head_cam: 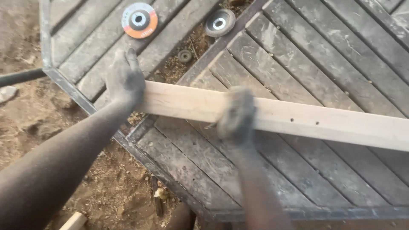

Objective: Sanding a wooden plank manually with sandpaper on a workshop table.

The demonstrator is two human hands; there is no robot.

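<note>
Under both hands (124, 81), pale plank (298, 121), slatted table (298, 59)

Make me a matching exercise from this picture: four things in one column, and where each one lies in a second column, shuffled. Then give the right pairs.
Things
1. left hand
2. right hand
3. orange grinding disc
4. grey grinding disc

Places
A. on the slats at the top, left of the other disc
B. on the near end of the pale wooden plank
C. at the top, on the frame bar between the slat panels
D. blurred, on the plank's middle

Pairs: 1-B, 2-D, 3-A, 4-C
</note>
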